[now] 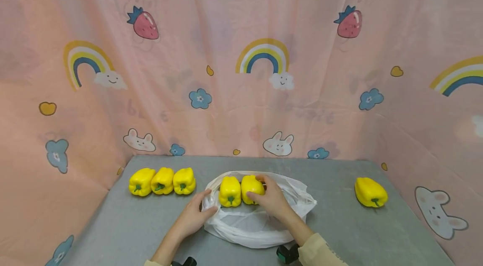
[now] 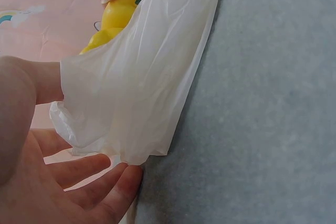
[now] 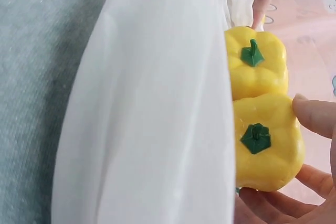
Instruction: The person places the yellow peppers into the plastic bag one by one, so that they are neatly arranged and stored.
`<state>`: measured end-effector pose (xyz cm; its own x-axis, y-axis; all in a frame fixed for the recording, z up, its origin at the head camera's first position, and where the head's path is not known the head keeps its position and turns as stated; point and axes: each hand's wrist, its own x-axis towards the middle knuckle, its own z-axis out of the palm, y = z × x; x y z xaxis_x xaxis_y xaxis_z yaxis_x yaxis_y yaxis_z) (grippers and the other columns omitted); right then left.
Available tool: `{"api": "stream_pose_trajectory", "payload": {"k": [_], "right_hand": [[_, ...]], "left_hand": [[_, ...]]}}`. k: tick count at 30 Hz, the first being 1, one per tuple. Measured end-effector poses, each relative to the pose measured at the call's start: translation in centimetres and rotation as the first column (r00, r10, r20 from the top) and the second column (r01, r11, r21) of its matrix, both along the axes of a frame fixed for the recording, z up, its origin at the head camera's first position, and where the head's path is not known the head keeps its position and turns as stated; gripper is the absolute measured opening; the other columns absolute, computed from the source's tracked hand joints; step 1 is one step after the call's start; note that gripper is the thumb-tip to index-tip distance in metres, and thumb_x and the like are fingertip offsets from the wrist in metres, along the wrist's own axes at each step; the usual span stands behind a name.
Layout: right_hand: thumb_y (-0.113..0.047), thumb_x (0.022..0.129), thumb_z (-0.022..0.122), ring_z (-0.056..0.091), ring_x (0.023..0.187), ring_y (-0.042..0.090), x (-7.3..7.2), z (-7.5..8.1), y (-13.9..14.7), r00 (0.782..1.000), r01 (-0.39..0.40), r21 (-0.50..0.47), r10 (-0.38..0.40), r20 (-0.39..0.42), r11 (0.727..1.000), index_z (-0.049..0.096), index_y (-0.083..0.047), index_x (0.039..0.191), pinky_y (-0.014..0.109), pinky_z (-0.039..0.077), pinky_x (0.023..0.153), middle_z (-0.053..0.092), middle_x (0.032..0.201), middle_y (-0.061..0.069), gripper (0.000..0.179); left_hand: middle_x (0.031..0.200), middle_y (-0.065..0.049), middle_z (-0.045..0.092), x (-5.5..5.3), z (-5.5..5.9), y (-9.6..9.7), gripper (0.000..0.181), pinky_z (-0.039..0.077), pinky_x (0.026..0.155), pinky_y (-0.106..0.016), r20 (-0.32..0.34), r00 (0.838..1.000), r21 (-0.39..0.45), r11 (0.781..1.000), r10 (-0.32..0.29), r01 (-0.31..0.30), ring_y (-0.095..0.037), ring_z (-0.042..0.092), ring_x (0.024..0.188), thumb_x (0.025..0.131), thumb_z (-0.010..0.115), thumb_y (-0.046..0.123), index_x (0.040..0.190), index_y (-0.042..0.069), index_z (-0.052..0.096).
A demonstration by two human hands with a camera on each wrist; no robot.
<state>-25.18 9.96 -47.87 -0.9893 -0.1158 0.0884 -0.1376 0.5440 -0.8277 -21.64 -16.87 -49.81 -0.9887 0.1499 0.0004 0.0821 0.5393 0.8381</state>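
Note:
A white plastic bag [image 1: 249, 230] lies open on the grey table. Two yellow bell peppers sit side by side in its mouth, the left pepper [image 1: 229, 191] touching the right pepper [image 1: 250, 186]. My right hand [image 1: 274, 199] grips the right pepper between thumb and fingers, as the right wrist view also shows with this pepper [image 3: 270, 145]. On the bag's left rim, my left hand [image 1: 191, 217] holds the plastic, thumb and fingers spread around the edge. The left wrist view shows the bag [image 2: 136, 77] hiding that thumb's tip.
Three more yellow bell peppers [image 1: 163, 181] stand in a row on the table's back left. A single yellow bell pepper [image 1: 371, 192] lies far right. Behind the grey table [image 1: 339, 224] hangs a pink printed curtain [image 1: 226, 123].

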Motion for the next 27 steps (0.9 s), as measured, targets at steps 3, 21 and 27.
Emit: {"api": "stream_pose_trajectory", "payload": {"k": [3, 21, 27], "right_hand": [[-0.032, 0.089, 0.080, 0.058, 0.115, 0.032, 0.2, 0.4, 0.2, 1.000, 0.006, 0.014, -0.006, -0.006, 1.000, 0.053, -0.003, 0.140, 0.052, 0.050, 0.100, 0.057, 0.136, 0.016, 0.064], [-0.028, 0.096, 0.072, 0.064, 0.109, 0.031, 1.1, 3.4, 3.6, 0.995, 0.045, 0.077, -0.037, -0.096, 0.996, 0.065, -0.003, 0.127, 0.046, 0.057, 0.089, 0.068, 0.118, 0.013, 0.040], [-0.022, 0.097, 0.070, 0.065, 0.102, 0.026, 1.4, 4.0, 5.2, 0.987, 0.055, 0.079, -0.043, -0.155, 0.995, 0.069, -0.001, 0.118, 0.043, 0.057, 0.090, 0.070, 0.110, 0.009, 0.030]], "left_hand": [[0.153, -0.024, 0.043, -0.1, -0.1, 0.1, 0.064, 0.033, 0.112, -0.064, 0.003, 1.000, -0.001, 1.000, 0.004, -0.004, -0.044, 0.038, 0.142, 0.096, 0.071, 0.034, 0.149, 0.006, 0.049], [0.153, -0.024, 0.043, 0.2, 0.3, 0.1, 0.063, 0.034, 0.111, -0.064, 0.006, 1.000, -0.002, 1.000, 0.002, -0.002, -0.044, 0.039, 0.141, 0.096, 0.071, 0.034, 0.148, 0.006, 0.049], [0.153, -0.024, 0.043, 0.1, 0.5, 0.1, 0.063, 0.033, 0.111, -0.065, 0.019, 1.000, -0.003, 1.000, 0.003, -0.002, -0.045, 0.038, 0.142, 0.096, 0.071, 0.034, 0.148, 0.007, 0.049]]}}
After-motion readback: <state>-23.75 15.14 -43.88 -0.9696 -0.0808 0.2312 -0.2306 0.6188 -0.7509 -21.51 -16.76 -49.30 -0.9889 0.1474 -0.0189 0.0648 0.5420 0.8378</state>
